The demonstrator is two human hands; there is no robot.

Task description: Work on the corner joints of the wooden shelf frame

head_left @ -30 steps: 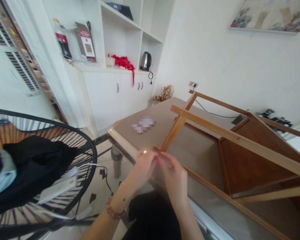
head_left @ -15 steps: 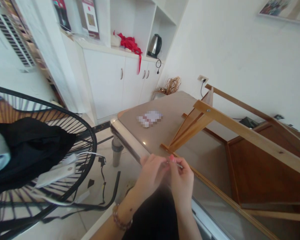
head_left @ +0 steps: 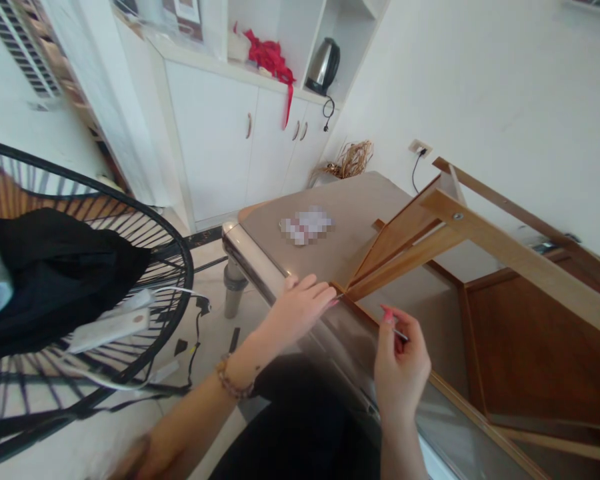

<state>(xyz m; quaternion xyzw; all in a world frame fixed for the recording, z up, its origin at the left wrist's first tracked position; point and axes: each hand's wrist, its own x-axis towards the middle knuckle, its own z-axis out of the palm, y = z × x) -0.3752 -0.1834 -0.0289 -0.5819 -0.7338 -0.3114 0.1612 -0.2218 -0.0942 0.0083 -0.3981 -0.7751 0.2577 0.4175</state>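
Observation:
My left hand reaches over the table edge, its thumb and forefinger pinched on a small, thin metal piece, perhaps a screw, too small to make out. That piece is close to the lower corner of a wooden frame, where a slanted leg meets the long bottom rail. Farther right, my right hand is closed around a thin metal rod, mostly hidden by the fingers. The frame lies on its side on the grey-brown tabletop, with a brown panel inside it.
A blurred, printed item lies on the table. At left, a black corded chair holds dark cloth and a white power strip. Behind stand white cabinets with a kettle and red ribbon.
My hands, together half a second ago, have parted. The left has moved up to the frame's corner, while the right has shifted right with the metal rod. The view has tilted slightly down.

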